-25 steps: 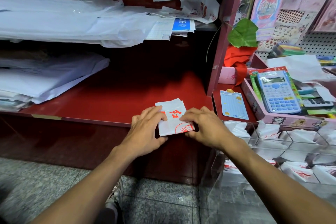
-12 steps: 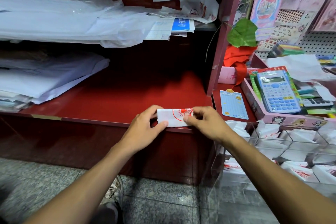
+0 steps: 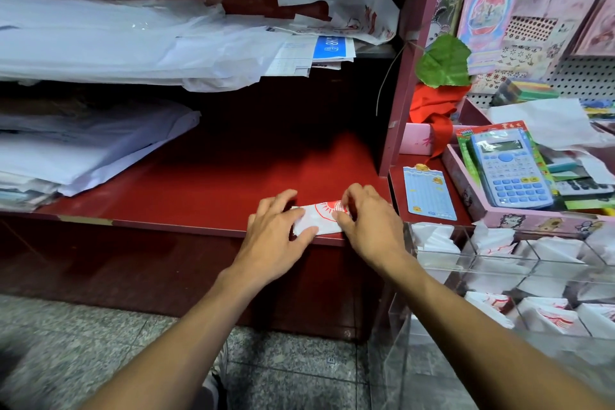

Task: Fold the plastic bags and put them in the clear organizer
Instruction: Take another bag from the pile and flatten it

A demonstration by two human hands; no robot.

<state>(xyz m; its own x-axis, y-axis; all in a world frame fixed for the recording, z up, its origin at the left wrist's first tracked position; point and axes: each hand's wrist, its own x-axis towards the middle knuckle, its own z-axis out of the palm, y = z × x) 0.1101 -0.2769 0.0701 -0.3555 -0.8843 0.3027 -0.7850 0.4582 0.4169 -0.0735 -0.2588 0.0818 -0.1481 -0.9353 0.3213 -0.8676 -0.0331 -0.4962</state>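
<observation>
Both hands (image 3: 319, 230) flatten folded bag (image 3: 316, 220), long axis left-right

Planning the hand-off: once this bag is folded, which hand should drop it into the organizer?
Right, probably. The right hand already pinches the bag on the side nearest the organizer; the left hand would have to cross over.
</observation>
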